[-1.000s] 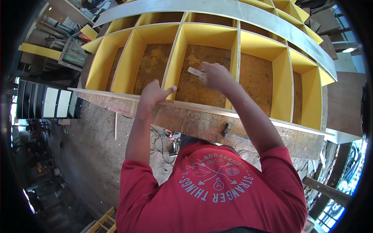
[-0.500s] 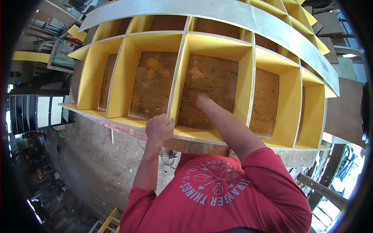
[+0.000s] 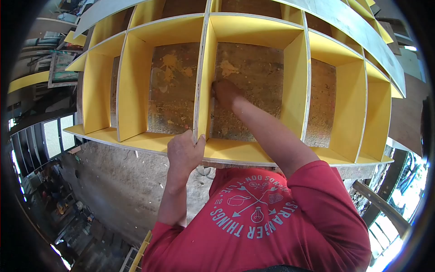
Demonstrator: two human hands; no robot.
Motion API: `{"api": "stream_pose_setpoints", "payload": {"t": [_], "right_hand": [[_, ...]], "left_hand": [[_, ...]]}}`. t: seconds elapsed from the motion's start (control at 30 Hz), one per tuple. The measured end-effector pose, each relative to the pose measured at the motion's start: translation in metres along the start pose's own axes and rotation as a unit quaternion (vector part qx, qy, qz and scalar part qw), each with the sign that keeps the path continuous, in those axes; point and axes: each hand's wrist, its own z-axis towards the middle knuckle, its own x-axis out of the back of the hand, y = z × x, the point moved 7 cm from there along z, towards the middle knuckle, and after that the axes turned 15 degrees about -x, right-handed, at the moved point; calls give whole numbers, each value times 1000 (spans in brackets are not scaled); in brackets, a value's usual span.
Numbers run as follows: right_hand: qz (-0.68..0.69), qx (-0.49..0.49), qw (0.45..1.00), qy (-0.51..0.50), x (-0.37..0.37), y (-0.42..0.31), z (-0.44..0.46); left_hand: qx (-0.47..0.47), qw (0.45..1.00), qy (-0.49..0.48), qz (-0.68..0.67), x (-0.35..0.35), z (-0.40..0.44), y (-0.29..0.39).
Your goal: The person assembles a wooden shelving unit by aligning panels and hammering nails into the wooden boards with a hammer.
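Observation:
A large shelf frame of yellow panels with pale plywood edges (image 3: 253, 158) lies before me, divided into several compartments. My left hand (image 3: 186, 152) is closed round the near end of an upright divider (image 3: 199, 90), its thumb on the right side and its fingers on the left. My right hand (image 3: 226, 94) reaches down into the compartment right of that divider. Its fingers are curled in shadow against or very close to the divider's yellow face. Whatever they hold, if anything, I cannot make out.
Beneath the frame a paint-stained wooden board (image 3: 253, 68) shows through the compartments. A long pale panel (image 3: 353, 27) crosses the far side. To the left are a rough floor (image 3: 118, 181) and a louvred dark unit (image 3: 50, 136). A wooden beam (image 3: 380, 208) stands at right.
My right hand has moved left and away from me, up against the divider. My left hand keeps its hold on the divider's end. The view has shifted, so the frame sits higher and looks larger.

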Motion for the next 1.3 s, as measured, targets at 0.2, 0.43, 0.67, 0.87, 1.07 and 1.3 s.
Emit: {"api": "stream_pose_setpoints", "payload": {"t": [0.2,0.43,0.67,0.87,1.07,1.3], "right_hand": [[24,-32,999,27,15,4,-16],[-50,7,998,41,-16,13,18],[-70,44,997,-4,104,-44,-107],[73,96,985,122,155,-29,-250],[202,19,961,-189,100,35,-328],[72,-169,983,-30,-14,194,-381]], "left_hand": [[-3,1000,22,5,-7,-1,-4],[7,999,39,35,-9,-2,-4],[-58,978,117,-161,32,-5,2],[-104,974,182,-85,28,12,-19],[-151,949,257,-98,47,1,-9],[-169,945,268,-86,34,-7,-13]]}}
